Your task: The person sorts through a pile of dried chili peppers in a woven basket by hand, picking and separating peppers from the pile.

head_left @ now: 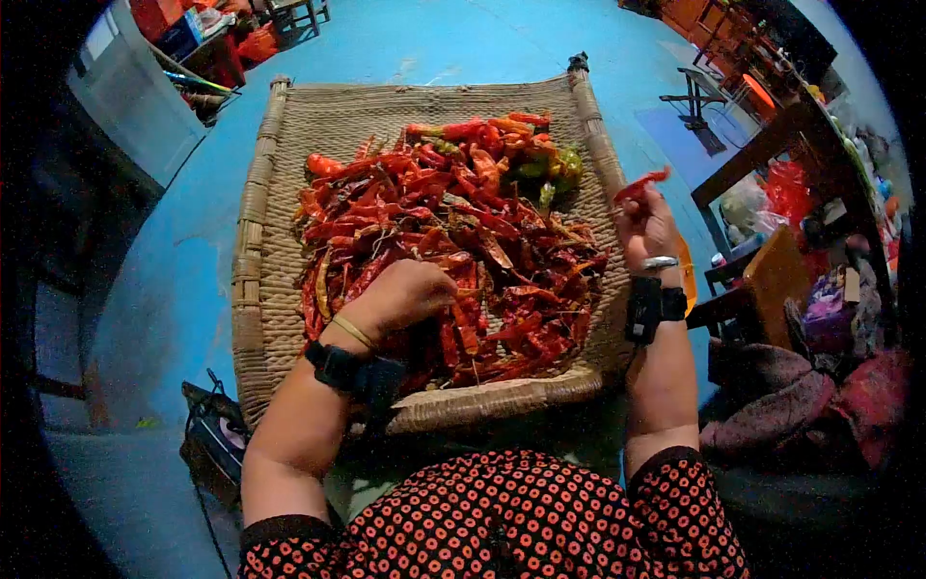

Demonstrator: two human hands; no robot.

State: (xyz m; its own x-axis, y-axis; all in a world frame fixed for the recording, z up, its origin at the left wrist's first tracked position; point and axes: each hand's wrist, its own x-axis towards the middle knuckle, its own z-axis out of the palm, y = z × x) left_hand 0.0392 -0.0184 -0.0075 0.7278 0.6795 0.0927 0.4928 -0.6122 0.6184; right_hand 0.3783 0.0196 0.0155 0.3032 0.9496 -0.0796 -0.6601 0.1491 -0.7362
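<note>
A woven tray (253, 280) with a rolled rim lies in front of me, heaped with dried red chili peppers (424, 207). A few greenish chilies (550, 174) sit at the far right of the heap. Low over the near middle of the pile, my left hand (413, 292) is curled closed; its fingertips are hidden, so what they pinch does not show. Beyond the tray's right rim, my right hand (646, 229) is raised, with a single red chili pepper (643, 183) between thumb and fingers.
Behind my right wrist shows part of an orange-yellow container (687, 275). A wooden chair (772, 280) and bundled cloth (772, 391) stand to the right. A dark bag (214, 434) is at the lower left. Blue floor (183, 299) surrounds the tray.
</note>
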